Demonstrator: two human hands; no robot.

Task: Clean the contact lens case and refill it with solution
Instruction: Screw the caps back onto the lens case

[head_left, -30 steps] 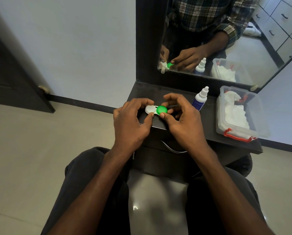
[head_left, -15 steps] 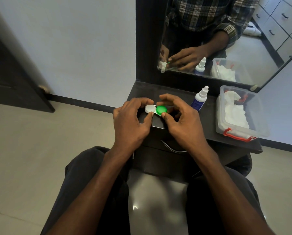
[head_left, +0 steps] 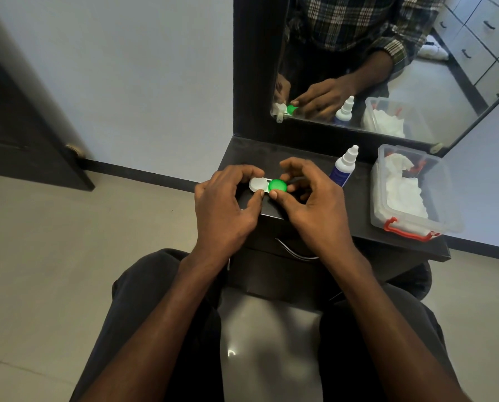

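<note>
Left hand [head_left: 222, 204] + right hand [head_left: 314, 204] both gripping 1 lens case [head_left: 267, 185], 2 caps; 1 bottle [head_left: 343, 166].

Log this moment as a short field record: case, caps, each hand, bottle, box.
case: contact lens case, held over the dark shelf
caps: white cap and green cap both on
left hand: pinches the white end
right hand: fingers round the green cap
bottle: solution bottle upright, capped, untouched
box: clear box holding white tissues
</note>
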